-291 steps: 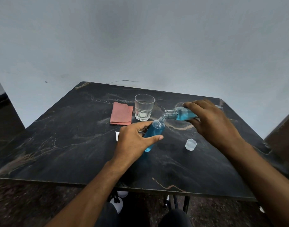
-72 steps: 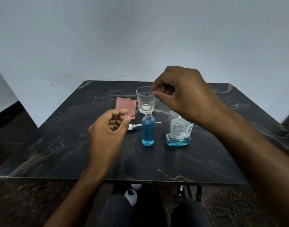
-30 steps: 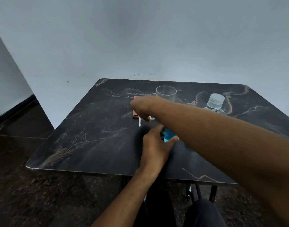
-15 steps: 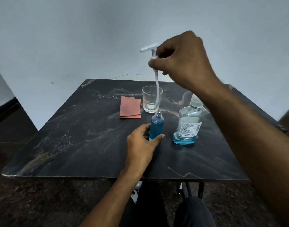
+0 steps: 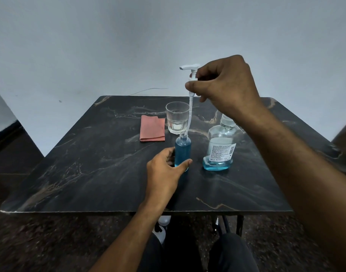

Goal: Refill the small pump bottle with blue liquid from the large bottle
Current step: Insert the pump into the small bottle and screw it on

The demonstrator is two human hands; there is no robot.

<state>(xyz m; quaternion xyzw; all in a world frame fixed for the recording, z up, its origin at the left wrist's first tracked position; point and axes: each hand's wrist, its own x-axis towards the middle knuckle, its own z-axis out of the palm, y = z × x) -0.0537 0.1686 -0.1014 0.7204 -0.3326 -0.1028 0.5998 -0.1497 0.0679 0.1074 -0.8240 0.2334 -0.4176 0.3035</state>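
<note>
Pinched between the thumb and fingers of the right hand [image 5: 225, 85], the white pump head [image 5: 190, 66] hangs high above the table [image 5: 89, 173], its dip tube [image 5: 190, 114] trailing down so that the tip sits right at the open neck of the small pump bottle [image 5: 183, 152]. Half a second ago the tube hung a little higher and clear of the neck; now it has come down to the mouth, though whether the tip is already inside is hard to tell. The left hand [image 5: 166, 173] is wrapped around the lower part of the small bottle, thumb and fingers pressed to its sides, holding it upright near the middle of the table. That bottle is blue almost to the shoulder, so pouring looks finished. Just to its right stands the large bottle [image 5: 220, 148], capped, with only a shallow blue layer at the bottom. Further back are an empty glass [image 5: 177, 119] and a folded pink cloth [image 5: 152, 130]. What remains, I judge, is feeding the tube down and screwing the pump on.
</note>
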